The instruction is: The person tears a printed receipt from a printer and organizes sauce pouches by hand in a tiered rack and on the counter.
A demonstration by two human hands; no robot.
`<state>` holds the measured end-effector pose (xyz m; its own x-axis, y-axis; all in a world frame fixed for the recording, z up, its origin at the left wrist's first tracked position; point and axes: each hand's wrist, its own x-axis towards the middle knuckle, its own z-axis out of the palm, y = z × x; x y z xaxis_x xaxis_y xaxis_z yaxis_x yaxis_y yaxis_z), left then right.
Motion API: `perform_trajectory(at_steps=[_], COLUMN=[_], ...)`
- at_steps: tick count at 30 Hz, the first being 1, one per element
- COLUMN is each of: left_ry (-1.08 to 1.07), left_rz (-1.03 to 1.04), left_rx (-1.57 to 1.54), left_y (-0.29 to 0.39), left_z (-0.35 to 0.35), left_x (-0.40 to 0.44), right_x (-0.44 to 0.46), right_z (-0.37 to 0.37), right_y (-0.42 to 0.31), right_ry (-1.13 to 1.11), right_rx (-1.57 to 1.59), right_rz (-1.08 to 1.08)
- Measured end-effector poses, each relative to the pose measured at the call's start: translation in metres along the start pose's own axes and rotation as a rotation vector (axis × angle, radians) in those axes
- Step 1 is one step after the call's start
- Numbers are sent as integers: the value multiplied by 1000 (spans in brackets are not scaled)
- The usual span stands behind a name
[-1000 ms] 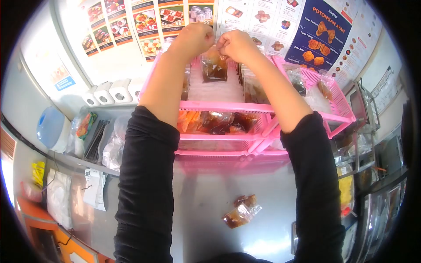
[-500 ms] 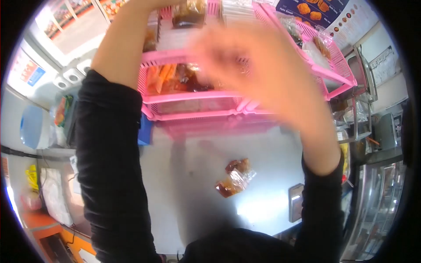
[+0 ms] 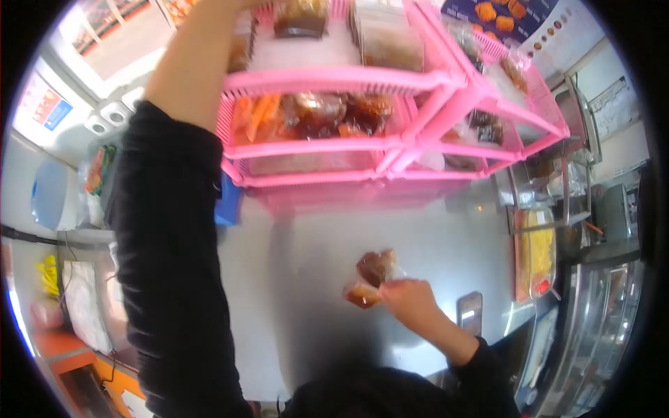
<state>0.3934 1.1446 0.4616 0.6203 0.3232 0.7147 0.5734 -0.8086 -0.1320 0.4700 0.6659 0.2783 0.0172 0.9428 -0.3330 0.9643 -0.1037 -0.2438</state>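
On the metal counter (image 3: 279,334), my right hand (image 3: 411,303) has its fingers closed on the clear plastic of the sauce packets (image 3: 376,268), which hold brown-orange sauce. My left arm reaches up to the top shelf of the pink rack (image 3: 334,80). Only part of my left hand (image 3: 244,3) shows at the top edge, its fingers out of frame. Close to it, a dark sauce bag (image 3: 301,21) hangs or stands at the top shelf. Below, the middle shelf holds orange packets (image 3: 261,117) and dark packets (image 3: 317,115).
A phone (image 3: 470,313) lies on the counter at the right. Beyond it is a tray with yellow contents (image 3: 535,254). A second pink basket (image 3: 550,118) stands at the right of the rack. A blue object (image 3: 228,202) sits under the rack's left corner.
My right hand has come down from the rack to the packets on the counter and closed on them. The view has tilted down, and my left arm remains raised at the rack.
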Motion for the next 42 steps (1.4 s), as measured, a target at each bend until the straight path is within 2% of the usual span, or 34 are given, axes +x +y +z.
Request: perform_trajectory(at_steps=[2, 3, 5, 6, 7, 11, 13, 15, 21, 24, 27, 29, 30, 32, 34, 37, 38, 39, 40, 42], left_ry=[-96, -144, -113, -106, -96, -74, -92, -113, -106, -98, -155, -240, -282, -228, -195, -173, -158, -286, -481, -366], left_rz=[-53, -83, 32, 90, 62, 0, -21, -27, -13, 24, -170, -208, -225, -112, -51, 29, 52, -128, -135, -58], left_rx=[-81, -122, -197, -241, -246, -264, -257, -251, -283, -299, -449, -445, -445, -334, -276, -289, -197, -418, -443, -242], left_y=[8, 10, 4, 3, 5, 12, 13, 13, 7, 2, 13, 19, 22, 26, 22, 5, 7, 7, 30, 21], left_z=[-11, -17, -20, -21, -23, -27, -29, -30, -26, -22, -37, -48, -50, -49, -43, -25, -24, -26, -57, -42], left_x=[1, 2, 1, 0, -2, -4, -4, -2, -2, -2, 4, 4, 3, -4, -6, -1, -2, -1, 10, 6], right_x=[-6, -2, -4, -3, 1, 20, 45, 84, 200, 254, 272, 281, 285, 290, 289, 256, 246, 237, 200, 131], right_z=[-18, -36, -75, -107, -143, -237, -269, -288, -304, -305, -316, -320, -321, -320, -318, -315, -310, -301, -282, -229], right_y=[-9, -11, -18, -26, -33, -52, -63, -62, -49, -31, -27, -24, -22, -20, -23, -38, -41, -41, -47, -55], right_ry=[15, 123, 308, 370, 428, 766, 930, 1009, 833, 874, 831, 825, 841, 880, 922, 971, 1058, 1131, 1027, 724], right_rx=[-82, -52, 16, 62, 112, 12, 41, 135, 102, 100, 172, 168, 135, 81, 43, 37, 46, 61, 231, 293], right_rz=[-80, -187, -399, -422, -444, -462, -437, -553, -526, -503, -402, -354, -365, -396, -437, -366, -491, -611, -695, -662])
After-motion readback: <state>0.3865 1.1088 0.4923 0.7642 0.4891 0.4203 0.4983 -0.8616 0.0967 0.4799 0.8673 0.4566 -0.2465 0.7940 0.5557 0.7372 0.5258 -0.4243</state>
